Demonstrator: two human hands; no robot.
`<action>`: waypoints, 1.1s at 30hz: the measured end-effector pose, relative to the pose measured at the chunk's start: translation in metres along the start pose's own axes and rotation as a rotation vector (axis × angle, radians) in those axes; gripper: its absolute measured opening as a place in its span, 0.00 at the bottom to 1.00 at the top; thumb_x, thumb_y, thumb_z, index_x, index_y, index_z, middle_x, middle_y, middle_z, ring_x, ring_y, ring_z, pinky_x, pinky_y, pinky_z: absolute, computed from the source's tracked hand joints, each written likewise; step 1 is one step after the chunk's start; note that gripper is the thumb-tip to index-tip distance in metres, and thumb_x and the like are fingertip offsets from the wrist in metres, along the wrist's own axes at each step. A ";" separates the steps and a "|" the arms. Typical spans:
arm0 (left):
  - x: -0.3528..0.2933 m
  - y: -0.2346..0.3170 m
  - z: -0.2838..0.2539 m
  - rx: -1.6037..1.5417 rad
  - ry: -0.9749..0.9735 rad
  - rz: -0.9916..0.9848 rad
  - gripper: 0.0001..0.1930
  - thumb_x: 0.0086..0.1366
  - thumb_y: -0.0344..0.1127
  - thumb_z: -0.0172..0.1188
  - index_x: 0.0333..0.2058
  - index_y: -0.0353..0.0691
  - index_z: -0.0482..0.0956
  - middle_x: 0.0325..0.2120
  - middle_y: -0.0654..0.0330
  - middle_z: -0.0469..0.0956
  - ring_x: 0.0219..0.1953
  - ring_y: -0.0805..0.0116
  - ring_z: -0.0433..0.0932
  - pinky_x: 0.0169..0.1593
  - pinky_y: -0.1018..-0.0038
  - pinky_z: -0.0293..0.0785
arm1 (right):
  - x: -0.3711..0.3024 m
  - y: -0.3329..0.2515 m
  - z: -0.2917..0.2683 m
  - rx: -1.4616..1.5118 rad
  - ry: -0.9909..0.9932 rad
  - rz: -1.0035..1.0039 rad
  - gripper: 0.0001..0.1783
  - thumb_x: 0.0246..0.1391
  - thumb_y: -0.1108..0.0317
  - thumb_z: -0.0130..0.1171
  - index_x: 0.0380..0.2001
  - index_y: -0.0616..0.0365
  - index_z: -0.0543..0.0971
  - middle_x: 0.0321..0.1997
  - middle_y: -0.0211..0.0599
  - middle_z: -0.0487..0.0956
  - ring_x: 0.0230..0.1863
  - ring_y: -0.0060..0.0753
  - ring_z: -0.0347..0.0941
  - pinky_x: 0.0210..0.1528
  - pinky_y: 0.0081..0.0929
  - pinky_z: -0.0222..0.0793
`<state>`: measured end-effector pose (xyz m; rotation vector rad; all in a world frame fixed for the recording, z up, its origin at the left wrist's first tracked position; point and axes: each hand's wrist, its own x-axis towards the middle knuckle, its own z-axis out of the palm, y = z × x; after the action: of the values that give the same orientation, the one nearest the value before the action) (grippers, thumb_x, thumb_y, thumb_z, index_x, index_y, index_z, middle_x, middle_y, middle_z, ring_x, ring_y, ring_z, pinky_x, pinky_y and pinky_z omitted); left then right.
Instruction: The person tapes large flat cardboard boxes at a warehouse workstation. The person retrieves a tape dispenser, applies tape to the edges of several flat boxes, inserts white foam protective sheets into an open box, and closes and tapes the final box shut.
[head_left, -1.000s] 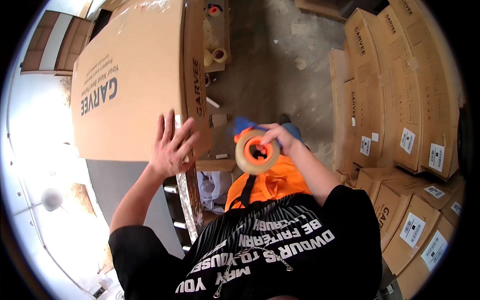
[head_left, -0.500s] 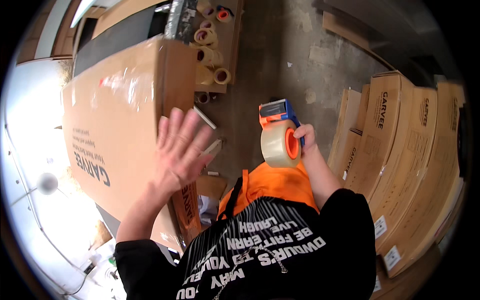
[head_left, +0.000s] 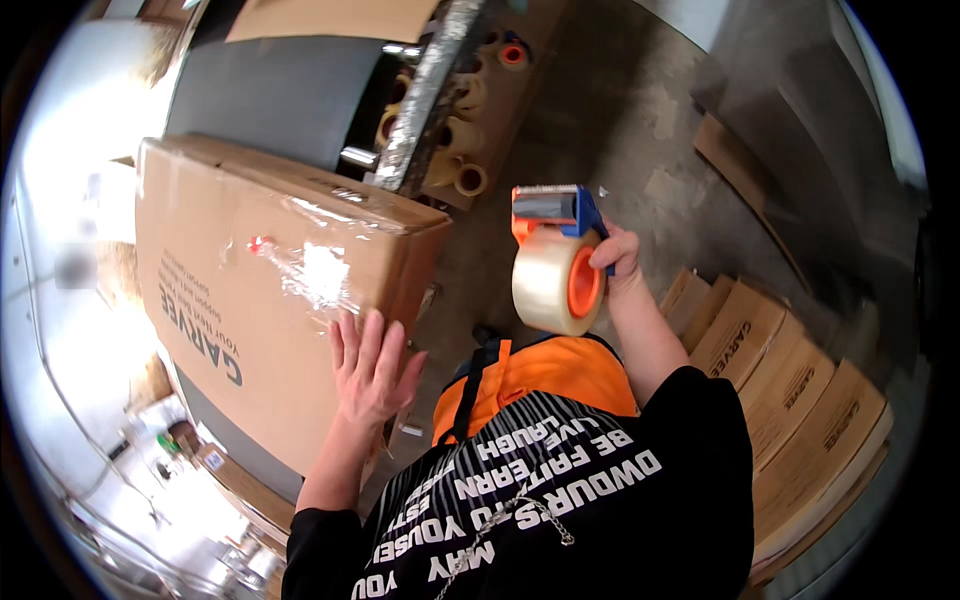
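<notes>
A large brown cardboard box (head_left: 250, 330) lies on the dark conveyor belt (head_left: 270, 95) at my left, with shiny clear tape across its far end and a small red mark on top. My left hand (head_left: 372, 370) is flat, fingers spread, at the box's top near its right edge; it seems to touch the cardboard. In my right hand (head_left: 618, 255) is a tape dispenser (head_left: 560, 265) with a blue handle, an orange hub and a wide roll of clear tape. It is held up in front of my body, apart from the box.
Beyond the box, rolls of tape (head_left: 470, 178) sit on a low shelf beside the conveyor's metal edge (head_left: 430, 100). Several flat cardboard boxes (head_left: 800, 400) stand in a row at the right. The concrete floor (head_left: 600, 110) shows between them.
My left hand has moved from above the box down to its top. The view has turned, so the box's taped far end and more of the conveyor show. The tape dispenser stays in my right hand.
</notes>
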<state>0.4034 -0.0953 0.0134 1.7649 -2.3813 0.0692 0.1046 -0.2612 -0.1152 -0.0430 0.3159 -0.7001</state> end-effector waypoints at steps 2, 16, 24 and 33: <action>0.019 -0.001 0.002 0.056 -0.006 -0.168 0.41 0.51 0.47 0.71 0.59 0.32 0.65 0.63 0.42 0.61 0.67 0.35 0.53 0.69 0.49 0.47 | 0.041 -0.016 0.025 -0.236 0.058 0.035 0.39 0.23 0.73 0.54 0.50 0.72 0.74 0.45 0.48 0.81 0.43 0.44 0.79 0.53 0.32 0.73; 0.040 -0.033 -0.002 0.005 -0.240 -0.608 0.69 0.42 0.80 0.57 0.66 0.26 0.44 0.68 0.37 0.43 0.69 0.30 0.39 0.68 0.44 0.40 | 0.242 -0.020 0.088 -1.306 -0.571 0.823 0.40 0.19 0.80 0.62 0.49 0.54 0.82 0.29 0.30 0.83 0.25 0.13 0.69 0.26 0.20 0.68; 0.045 -0.053 0.000 0.019 -0.215 -0.622 0.63 0.52 0.83 0.37 0.67 0.28 0.42 0.68 0.34 0.40 0.70 0.34 0.40 0.69 0.47 0.36 | 0.125 0.009 0.065 -1.521 -0.794 0.518 0.32 0.22 0.62 0.62 0.42 0.51 0.84 0.30 0.44 0.80 0.31 0.47 0.77 0.36 0.33 0.73; 0.048 -0.078 0.014 -0.011 -0.201 -0.628 0.54 0.59 0.71 0.46 0.68 0.29 0.42 0.69 0.38 0.39 0.70 0.35 0.37 0.70 0.51 0.33 | 0.080 0.136 0.079 -1.848 -0.934 0.471 0.28 0.25 0.66 0.64 0.39 0.61 0.79 0.34 0.47 0.79 0.36 0.50 0.77 0.37 0.41 0.73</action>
<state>0.4627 -0.1658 0.0024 2.5194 -1.8145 -0.2120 0.2717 -0.2133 -0.0812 -1.9221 -0.0406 0.3255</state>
